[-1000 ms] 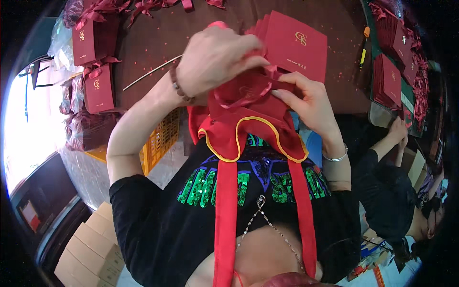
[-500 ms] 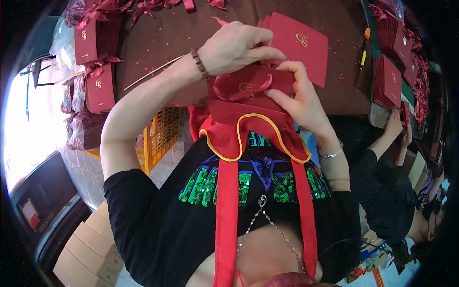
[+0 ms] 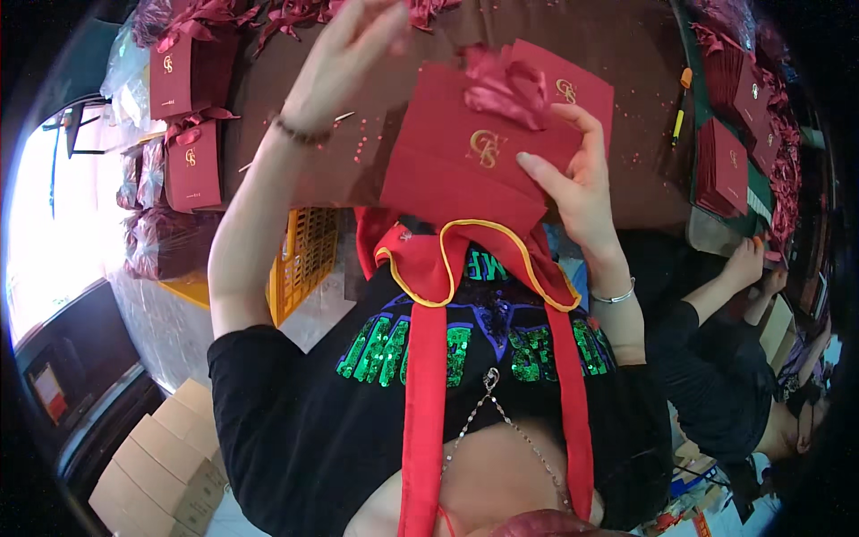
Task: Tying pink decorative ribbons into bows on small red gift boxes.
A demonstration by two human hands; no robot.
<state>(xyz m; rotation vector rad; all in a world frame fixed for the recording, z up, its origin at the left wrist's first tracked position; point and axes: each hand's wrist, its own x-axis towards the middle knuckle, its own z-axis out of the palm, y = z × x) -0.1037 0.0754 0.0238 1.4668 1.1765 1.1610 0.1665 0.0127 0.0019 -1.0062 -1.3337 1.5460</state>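
Note:
My right hand [image 3: 577, 174] grips the right side of a dark red paper gift bag [image 3: 429, 152], thumb on its front and fingers at the edge. A gold emblem marks the bag's front, and a shiny red ribbon [image 3: 507, 89] lies bunched over its upper part. Behind it, another red bag [image 3: 591, 85] lies on the brown table. My left hand [image 3: 358, 40] is raised away from the bag, smeared by motion and partly cut off by the upper edge. It is near loose red ribbons [image 3: 295, 16]; whether it holds anything is unclear.
A thin pale stick [image 3: 344, 116] lies partly under my left forearm. Ribboned red bags [image 3: 192, 166] stand at left, above a yellow crate [image 3: 309, 255]. At right are stacked bags [image 3: 723, 166], a yellow-and-orange pen [image 3: 680, 107] and a co-worker's hands [image 3: 744, 264]. Cardboard boxes [image 3: 161, 456] sit lower left.
My left hand has left the bag and moved up and left. The bag now shows its emblem front, with the ribbon at its upper part. My right hand still holds it.

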